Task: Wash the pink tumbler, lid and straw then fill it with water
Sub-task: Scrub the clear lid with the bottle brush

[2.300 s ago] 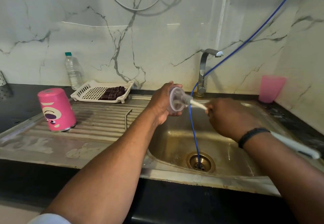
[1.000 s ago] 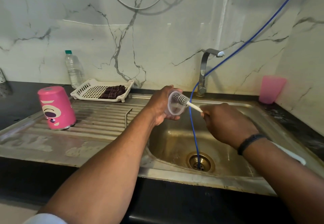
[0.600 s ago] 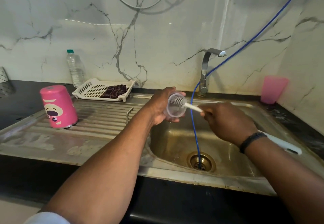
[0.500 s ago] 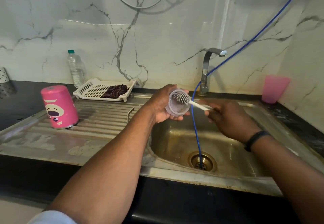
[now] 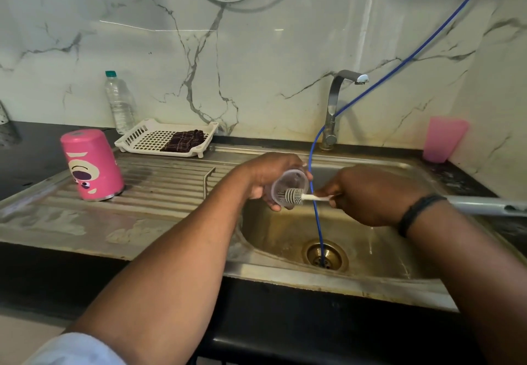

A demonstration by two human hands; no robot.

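Two bare hands at work over a steel sink point(image 5: 370, 276) set into a black table point(image 5: 31, 159). Left hand point(image 5: 271, 176) clenched around a clear round lid point(image 5: 289, 187), held tilted above the basin's left edge with its open face turned toward the right hand. Right hand point(image 5: 370, 193) in a closed grip on the white handle of a bottle brush point(image 5: 293, 196), grey bristle head pressed inside the lid; far end of the long handle showing past the right wrist, beside a dark wristband point(image 5: 416, 213). Pink tumbler point(image 5: 91, 165) with a cartoon face standing upside down on the ribbed draining board point(image 5: 165, 185), well apart from both hands. Thin blue tube point(image 5: 316, 216) running down from the upper right, passing behind the tap point(image 5: 336, 102) area, between the two hands and into the drain point(image 5: 325, 256). White slotted tray point(image 5: 142, 136) with a dark checked cloth point(image 5: 185, 140) at the back of the draining board, a clear water bottle point(image 5: 119, 105) with a green cap just behind it against the marble wall. Plain pink cup point(image 5: 443, 139) upright on the table to the right of the sink, near the corner. No straw identifiable with any certainty.
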